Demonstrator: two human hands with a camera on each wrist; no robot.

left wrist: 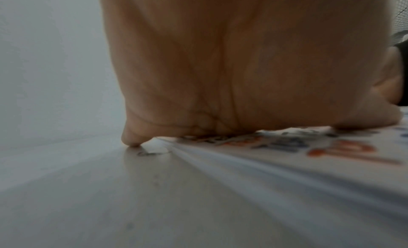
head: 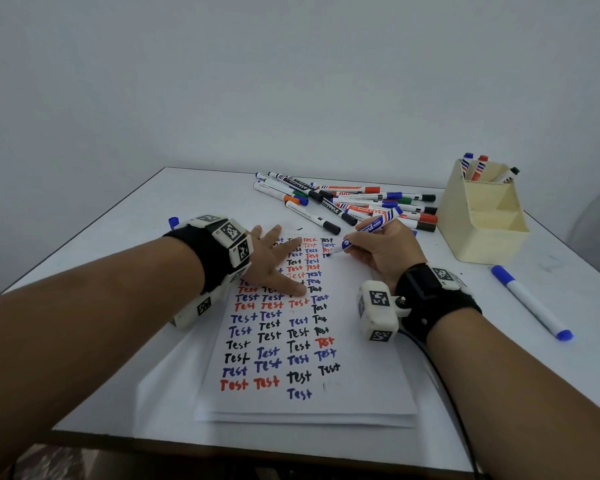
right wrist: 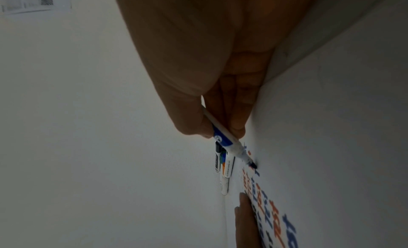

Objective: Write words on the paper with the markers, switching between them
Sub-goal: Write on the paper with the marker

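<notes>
Head view: right hand (head: 383, 252) fingers pinching blue marker (head: 368, 233), tip on paper (head: 357, 341).

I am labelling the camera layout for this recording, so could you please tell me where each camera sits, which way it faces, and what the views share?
Head: worn on the head, looking forward and down at the table; shows both forearms, the left hand flat on the paper, the right hand holding the blue marker.
Left wrist: low over the table, looking along the palm at the paper's edge.
Right wrist: looks along the fingers to the marker's tip.
Shared: right wrist and head both show the marker, the loose markers and the left hand's fingertips.
</notes>
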